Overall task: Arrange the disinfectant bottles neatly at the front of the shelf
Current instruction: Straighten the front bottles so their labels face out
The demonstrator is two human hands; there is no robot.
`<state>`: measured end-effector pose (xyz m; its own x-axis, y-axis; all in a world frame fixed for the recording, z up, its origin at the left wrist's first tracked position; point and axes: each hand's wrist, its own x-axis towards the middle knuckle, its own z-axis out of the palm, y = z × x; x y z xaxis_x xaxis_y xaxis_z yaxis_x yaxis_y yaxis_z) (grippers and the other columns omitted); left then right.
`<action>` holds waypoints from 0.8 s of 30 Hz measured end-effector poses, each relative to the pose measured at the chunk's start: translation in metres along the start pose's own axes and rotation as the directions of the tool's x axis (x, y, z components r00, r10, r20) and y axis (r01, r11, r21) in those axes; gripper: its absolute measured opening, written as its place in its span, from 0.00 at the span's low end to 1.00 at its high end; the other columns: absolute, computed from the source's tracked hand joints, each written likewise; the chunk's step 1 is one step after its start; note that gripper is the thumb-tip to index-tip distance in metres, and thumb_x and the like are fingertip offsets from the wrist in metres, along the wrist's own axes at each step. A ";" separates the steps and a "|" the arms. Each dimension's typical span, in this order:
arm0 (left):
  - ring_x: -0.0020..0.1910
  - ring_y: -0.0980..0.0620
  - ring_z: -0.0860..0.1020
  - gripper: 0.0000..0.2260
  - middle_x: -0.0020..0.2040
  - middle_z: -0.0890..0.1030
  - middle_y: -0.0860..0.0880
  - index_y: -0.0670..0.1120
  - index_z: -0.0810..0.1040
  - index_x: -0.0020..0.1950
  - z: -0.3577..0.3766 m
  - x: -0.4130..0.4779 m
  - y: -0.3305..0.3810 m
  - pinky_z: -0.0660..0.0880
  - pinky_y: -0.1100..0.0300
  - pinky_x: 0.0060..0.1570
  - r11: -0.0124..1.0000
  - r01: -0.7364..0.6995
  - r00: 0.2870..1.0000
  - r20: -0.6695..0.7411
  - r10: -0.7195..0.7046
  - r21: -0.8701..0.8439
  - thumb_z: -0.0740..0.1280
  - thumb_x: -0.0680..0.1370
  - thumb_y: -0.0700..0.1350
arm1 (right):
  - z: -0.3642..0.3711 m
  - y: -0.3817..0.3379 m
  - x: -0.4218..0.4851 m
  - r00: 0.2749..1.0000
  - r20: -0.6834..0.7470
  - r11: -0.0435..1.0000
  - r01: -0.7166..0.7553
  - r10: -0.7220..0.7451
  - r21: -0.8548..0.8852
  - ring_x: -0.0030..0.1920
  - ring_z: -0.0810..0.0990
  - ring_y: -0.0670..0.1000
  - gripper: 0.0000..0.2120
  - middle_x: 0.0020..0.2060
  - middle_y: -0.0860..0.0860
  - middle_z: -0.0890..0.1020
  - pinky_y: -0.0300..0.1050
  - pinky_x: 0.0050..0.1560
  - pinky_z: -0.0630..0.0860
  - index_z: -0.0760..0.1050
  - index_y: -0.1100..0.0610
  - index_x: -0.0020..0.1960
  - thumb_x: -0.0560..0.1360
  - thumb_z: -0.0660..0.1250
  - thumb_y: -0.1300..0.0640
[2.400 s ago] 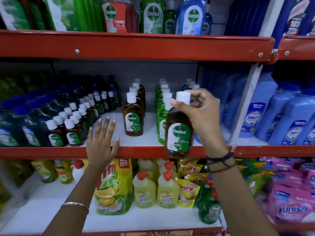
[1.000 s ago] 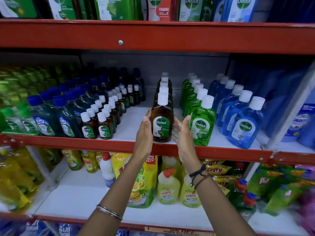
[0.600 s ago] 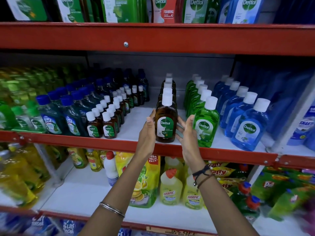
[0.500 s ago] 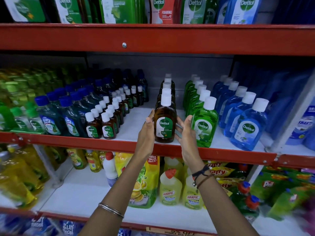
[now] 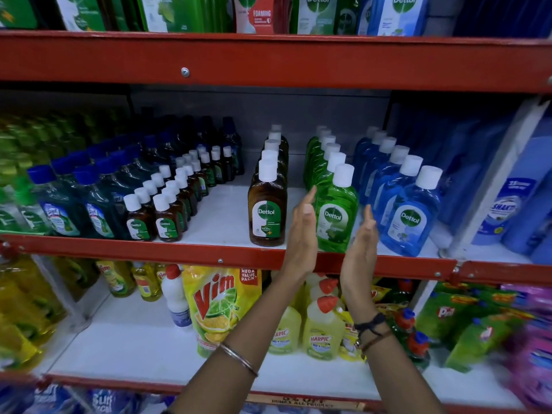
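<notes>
Left hand: the left hand (image 5: 301, 231) is raised flat and open, fingers straight and together, palm turned to the right; it holds nothing and stands just left of the front green bottle, whether touching it cannot be told.
Right hand: the right hand (image 5: 363, 240) is likewise flat and open, palm turned to the left, empty, just right of that bottle's lower part.
Between the hands: the green Dettol bottle (image 5: 336, 218) stands upright at the front of its row, white cap on, label facing out, near the shelf's front edge.
Wrists: a thin metal bangle (image 5: 239, 358) rings the left forearm; dark thread bands (image 5: 372, 325) ring the right wrist.
Left neighbour: the brown Dettol bottle (image 5: 267, 209) stands upright at the head of its own row, close to the front edge, clear of the left hand.
Right neighbour: the blue Dettol bottle (image 5: 410, 216) leads a row of blue bottles running back toward the rear wall.
Farther left: small brown Dettol bottles (image 5: 152, 221) sit in two files, with dark blue-capped bottles (image 5: 74, 204) beside them; the far left is blurred.
Shelf: the red shelf edge (image 5: 149, 249) runs across under all these rows, partly crossed by both hands.
Shelf below: a yellow Vim pouch (image 5: 218, 303) and pale yellow Harpic bottles (image 5: 322, 333) with red caps stand behind the forearms.
Shelf above: larger Dettol packs (image 5: 257, 13) show only their lower parts.
</notes>
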<state>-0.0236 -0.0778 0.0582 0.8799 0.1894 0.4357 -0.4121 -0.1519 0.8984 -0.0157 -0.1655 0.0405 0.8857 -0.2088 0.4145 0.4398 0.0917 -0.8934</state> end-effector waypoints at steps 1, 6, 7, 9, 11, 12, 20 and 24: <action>0.75 0.59 0.62 0.38 0.77 0.63 0.57 0.67 0.60 0.72 0.002 0.004 -0.001 0.60 0.44 0.76 0.999 0.040 0.999 0.009 -0.040 -0.014 0.44 0.67 0.82 | -0.002 -0.002 0.001 0.999 0.037 0.999 -0.027 0.026 0.030 0.66 0.65 0.29 0.42 0.72 0.41 0.65 0.31 0.66 0.66 0.61 0.41 0.72 0.65 0.46 0.20; 0.75 0.54 0.64 0.38 0.77 0.65 0.53 0.68 0.63 0.72 0.005 0.007 -0.009 0.64 0.41 0.74 0.997 0.080 0.997 0.008 -0.080 -0.018 0.44 0.67 0.82 | -0.014 -0.004 0.009 0.989 0.109 0.992 -0.107 0.100 0.061 0.68 0.69 0.41 0.48 0.72 0.45 0.69 0.42 0.69 0.67 0.65 0.44 0.72 0.61 0.47 0.17; 0.74 0.55 0.65 0.37 0.76 0.65 0.54 0.69 0.64 0.71 0.005 0.007 -0.010 0.64 0.41 0.74 0.997 0.072 0.997 -0.003 -0.072 -0.025 0.44 0.67 0.82 | -0.016 -0.004 0.012 0.986 0.131 0.991 -0.115 0.106 0.063 0.68 0.70 0.41 0.48 0.71 0.45 0.70 0.40 0.68 0.68 0.66 0.44 0.72 0.61 0.47 0.17; 0.73 0.55 0.65 0.33 0.75 0.66 0.54 0.73 0.65 0.67 0.005 0.006 -0.010 0.64 0.41 0.73 0.998 0.055 0.998 -0.016 -0.055 -0.029 0.44 0.67 0.82 | -0.020 -0.005 0.020 0.977 0.173 0.989 -0.134 0.122 0.063 0.68 0.70 0.43 0.49 0.70 0.46 0.71 0.38 0.65 0.68 0.67 0.45 0.71 0.60 0.46 0.17; 0.73 0.56 0.66 0.30 0.74 0.67 0.54 0.76 0.66 0.64 0.006 0.005 -0.010 0.64 0.41 0.73 0.998 0.048 0.998 -0.026 -0.049 -0.026 0.44 0.67 0.82 | -0.024 -0.006 0.027 0.971 0.194 0.985 -0.156 0.139 0.075 0.69 0.70 0.45 0.50 0.70 0.48 0.72 0.37 0.63 0.69 0.68 0.47 0.71 0.59 0.47 0.17; 0.73 0.56 0.66 0.29 0.74 0.67 0.54 0.76 0.66 0.64 0.007 0.005 -0.010 0.64 0.40 0.73 0.999 0.048 0.998 -0.033 -0.049 -0.024 0.45 0.67 0.82 | -0.025 -0.006 0.029 0.969 0.198 0.983 -0.165 0.147 0.077 0.69 0.71 0.46 0.51 0.70 0.49 0.73 0.37 0.62 0.70 0.68 0.47 0.71 0.59 0.47 0.17; 0.73 0.55 0.66 0.28 0.75 0.66 0.55 0.78 0.65 0.62 0.012 0.003 -0.007 0.65 0.40 0.73 0.998 0.052 0.997 -0.055 -0.053 -0.029 0.45 0.66 0.82 | -0.027 -0.009 0.035 0.967 0.190 0.976 -0.192 0.170 0.105 0.68 0.72 0.47 0.53 0.70 0.50 0.73 0.40 0.64 0.71 0.69 0.50 0.70 0.58 0.49 0.16; 0.71 0.58 0.66 0.29 0.71 0.66 0.60 0.76 0.65 0.64 0.013 0.004 -0.010 0.66 0.41 0.72 0.999 0.051 0.997 -0.065 -0.051 0.001 0.44 0.67 0.82 | -0.031 -0.008 0.038 0.963 0.218 0.978 -0.186 0.161 0.097 0.68 0.72 0.47 0.50 0.70 0.50 0.73 0.45 0.67 0.71 0.70 0.48 0.69 0.58 0.49 0.17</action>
<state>-0.0127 -0.0876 0.0504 0.8824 0.2597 0.3922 -0.3666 -0.1429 0.9193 0.0099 -0.2037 0.0575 0.9559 0.0256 0.2924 0.2797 0.2228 -0.9339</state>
